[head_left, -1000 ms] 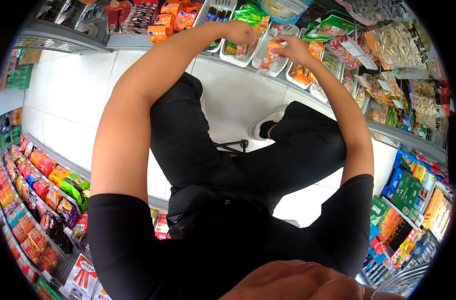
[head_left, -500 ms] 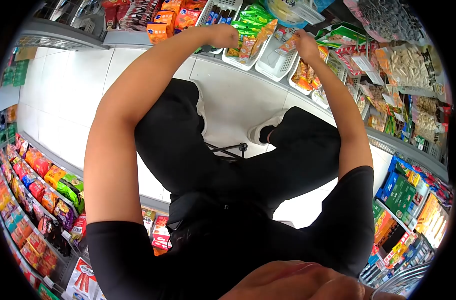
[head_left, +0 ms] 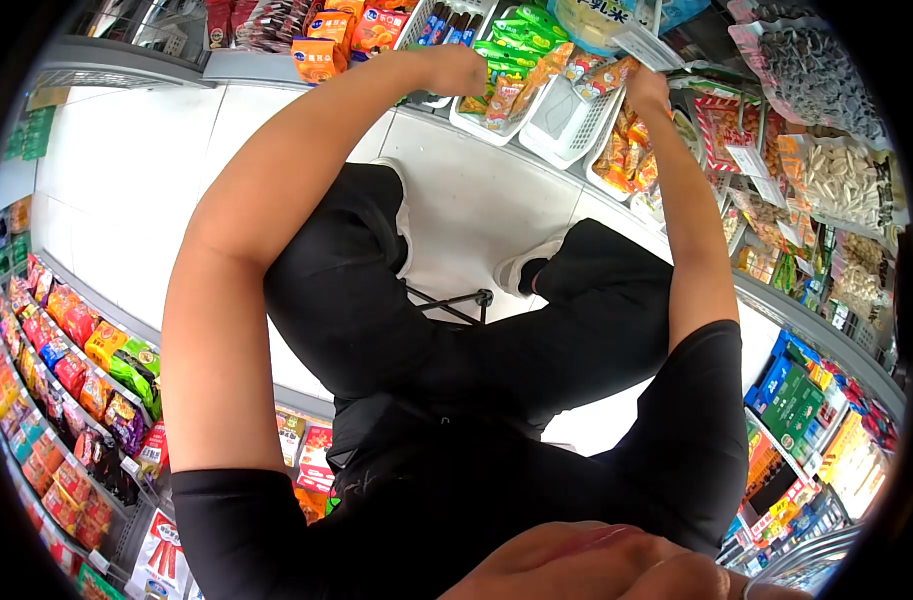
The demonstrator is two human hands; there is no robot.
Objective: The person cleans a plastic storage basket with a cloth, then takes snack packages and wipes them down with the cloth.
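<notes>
My right hand (head_left: 647,92) pinches the end of an orange snack packet (head_left: 606,79) over the far end of a white plastic basket (head_left: 568,125). Another small packet (head_left: 580,66) lies beside it in that basket, whose near part shows its bare bottom. My left hand (head_left: 458,71) is curled above the neighbouring basket's left side, close to green packets (head_left: 516,45) and orange packets (head_left: 503,100). Its fingers are turned away, so whatever they hold is hidden.
A basket of orange packets (head_left: 616,160) stands right of the bare-bottomed one. Bagged nuts (head_left: 831,180) hang at the right, and orange bags (head_left: 321,60) fill the shelf at the left. My legs straddle a dark metal frame (head_left: 461,303); stocked shelves (head_left: 86,350) stand behind on the left.
My right hand has moved slightly right and the orange packet with it, now more level. My left hand has barely moved. The whole view has shifted a little.
</notes>
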